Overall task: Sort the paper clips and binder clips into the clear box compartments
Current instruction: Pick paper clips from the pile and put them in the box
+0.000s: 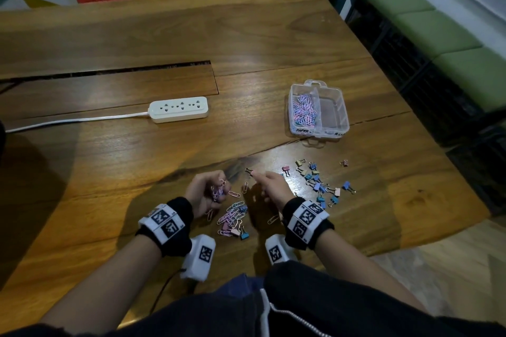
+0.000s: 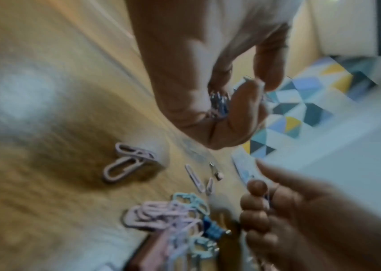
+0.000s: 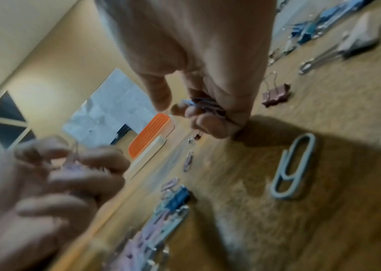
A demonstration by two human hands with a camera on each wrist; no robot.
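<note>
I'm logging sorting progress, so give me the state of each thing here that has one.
clear box: open, lid off.
left compartment: holds paper clips.
right compartment: empty.
left hand: grips a bunch of paper clips.
right hand: fingers curled around blue clips; kind unclear.
binder clips: loose on table.
power strip: nothing plugged in.

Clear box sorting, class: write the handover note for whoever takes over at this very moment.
Left hand grips a bunch of paper clips. Right hand holds clips in curled fingers; type unclear.
Clear box: left compartment has paper clips, right one looks empty.
Left to do: mixed pile between the hands, binder clips scattered on the right, all on the table.
</note>
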